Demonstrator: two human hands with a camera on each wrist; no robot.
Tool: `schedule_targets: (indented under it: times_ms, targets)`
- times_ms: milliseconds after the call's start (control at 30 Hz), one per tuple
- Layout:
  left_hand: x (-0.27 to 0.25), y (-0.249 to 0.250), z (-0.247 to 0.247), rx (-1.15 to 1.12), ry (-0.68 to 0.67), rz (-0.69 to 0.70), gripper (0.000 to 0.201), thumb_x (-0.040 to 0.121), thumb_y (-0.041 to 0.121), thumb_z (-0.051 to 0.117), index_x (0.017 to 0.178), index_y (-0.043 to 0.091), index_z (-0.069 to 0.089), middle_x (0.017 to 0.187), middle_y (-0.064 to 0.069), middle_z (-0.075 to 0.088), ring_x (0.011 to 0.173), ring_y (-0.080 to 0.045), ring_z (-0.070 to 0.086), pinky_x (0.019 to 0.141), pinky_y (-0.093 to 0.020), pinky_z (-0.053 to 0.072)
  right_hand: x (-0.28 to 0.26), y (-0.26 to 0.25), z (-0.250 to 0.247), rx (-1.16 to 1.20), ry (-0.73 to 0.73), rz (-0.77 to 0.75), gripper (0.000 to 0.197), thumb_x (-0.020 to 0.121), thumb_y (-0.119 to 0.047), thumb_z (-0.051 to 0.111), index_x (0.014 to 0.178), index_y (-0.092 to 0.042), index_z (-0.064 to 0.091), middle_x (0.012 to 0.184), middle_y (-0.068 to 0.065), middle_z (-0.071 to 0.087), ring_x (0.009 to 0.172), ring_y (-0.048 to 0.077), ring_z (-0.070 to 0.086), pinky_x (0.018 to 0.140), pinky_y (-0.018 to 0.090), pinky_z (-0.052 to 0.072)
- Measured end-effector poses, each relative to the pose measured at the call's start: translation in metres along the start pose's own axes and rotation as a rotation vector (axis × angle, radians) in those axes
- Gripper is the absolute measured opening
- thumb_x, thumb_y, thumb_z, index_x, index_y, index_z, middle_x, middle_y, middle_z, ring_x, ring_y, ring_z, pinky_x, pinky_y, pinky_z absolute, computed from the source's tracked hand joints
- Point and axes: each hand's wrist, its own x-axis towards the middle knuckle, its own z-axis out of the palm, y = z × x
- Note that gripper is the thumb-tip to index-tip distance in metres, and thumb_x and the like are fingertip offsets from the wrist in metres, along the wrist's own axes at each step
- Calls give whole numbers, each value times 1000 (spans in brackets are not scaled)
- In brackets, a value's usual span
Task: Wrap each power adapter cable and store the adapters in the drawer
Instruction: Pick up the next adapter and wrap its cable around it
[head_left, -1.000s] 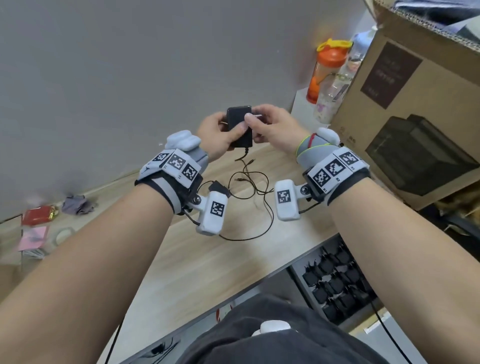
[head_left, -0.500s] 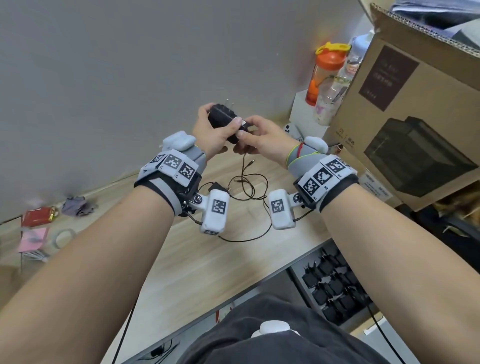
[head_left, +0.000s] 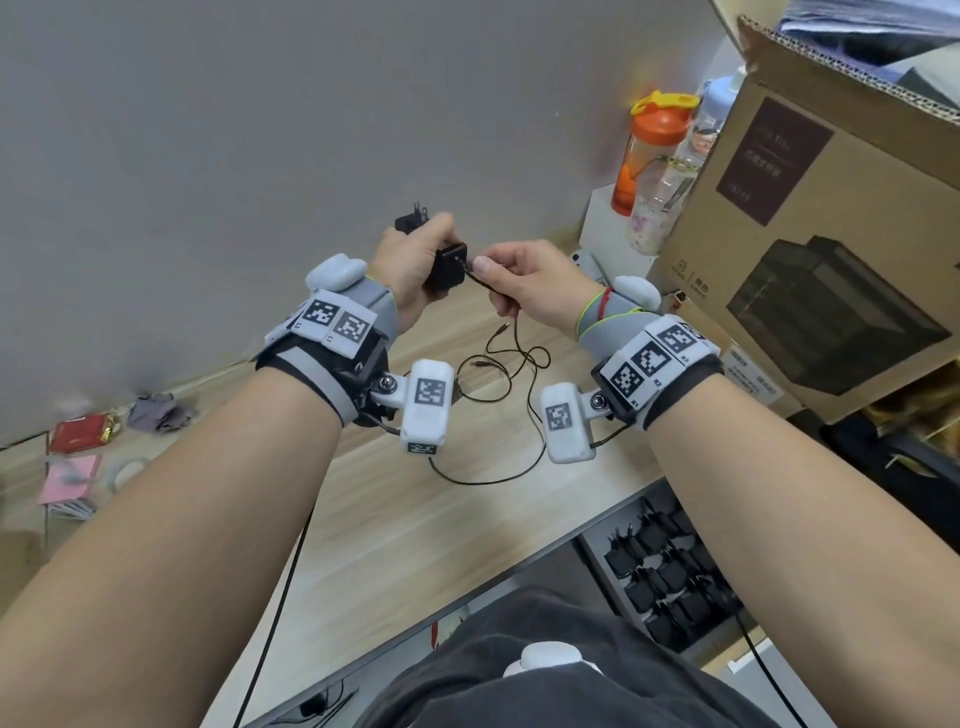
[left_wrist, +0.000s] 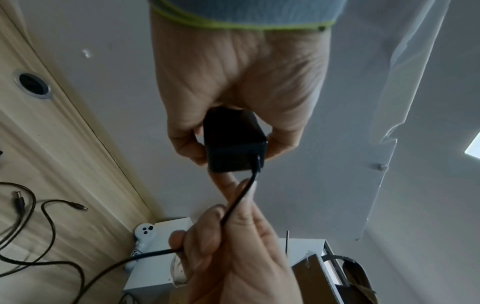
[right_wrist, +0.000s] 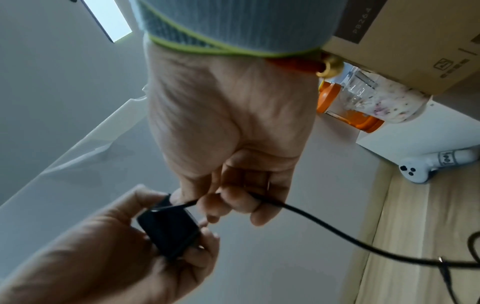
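My left hand (head_left: 415, 260) grips a black power adapter (head_left: 444, 265) above the wooden desk (head_left: 415, 519), its plug prongs (head_left: 420, 212) pointing up and away. The same adapter (left_wrist: 233, 142) fills the left wrist view, and it (right_wrist: 168, 230) shows in the right wrist view too. My right hand (head_left: 519, 280) pinches its thin black cable (head_left: 480, 280) close to where it leaves the adapter. In the right wrist view the cable (right_wrist: 324, 224) runs through my curled fingers. The rest of the cable (head_left: 498, 384) hangs down and lies in loose loops on the desk. An open drawer (head_left: 670, 571) at lower right holds several black adapters.
A large cardboard box (head_left: 831, 218) stands at the right. Beside it are an orange-lidded bottle (head_left: 649, 150) and a clear bottle (head_left: 670, 197) on a white box (head_left: 602, 218). A white controller (right_wrist: 428, 166) lies by the wall. Small items (head_left: 83, 441) lie at far left. A grey partition wall (head_left: 260, 130) stands behind the desk.
My left hand has turned the adapter so its prongs point up. My right hand has left the adapter body and now pinches the cable at its exit. Both hands have shifted slightly left.
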Motion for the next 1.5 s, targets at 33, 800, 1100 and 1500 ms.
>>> schedule_targets:
  times_ms: [33,800,1100,1500]
  targets:
    - [-2,1,0,-2,-32,-2,18,75,18,62,88,13,51,70,-2,50,58,-16,51,54,-25,37,-1,2,0,-5,11,9,12,102,-20,52,93,-17,60,56,-1,51,51,11,44,55,22,43]
    - [-31,5,-15,553,-378,-71,31,85,18,75,109,9,58,102,-14,72,60,-15,68,42,-18,47,-11,8,-20,15,-6,34,19,93,-42,63,93,-24,69,59,-9,44,48,9,29,48,25,26]
    - [-23,-7,-5,278,-128,137,36,79,25,82,105,5,67,84,-8,65,54,-17,59,50,-22,53,-7,5,-15,-97,168,30,35,100,-43,49,91,-14,66,42,-17,34,39,3,30,40,14,27]
    - [-24,4,-10,365,-168,86,48,75,39,83,103,3,69,78,-5,66,47,-14,51,42,-18,42,-17,11,-18,-253,110,60,23,97,-27,58,82,-19,73,41,-13,36,41,5,29,43,15,24]
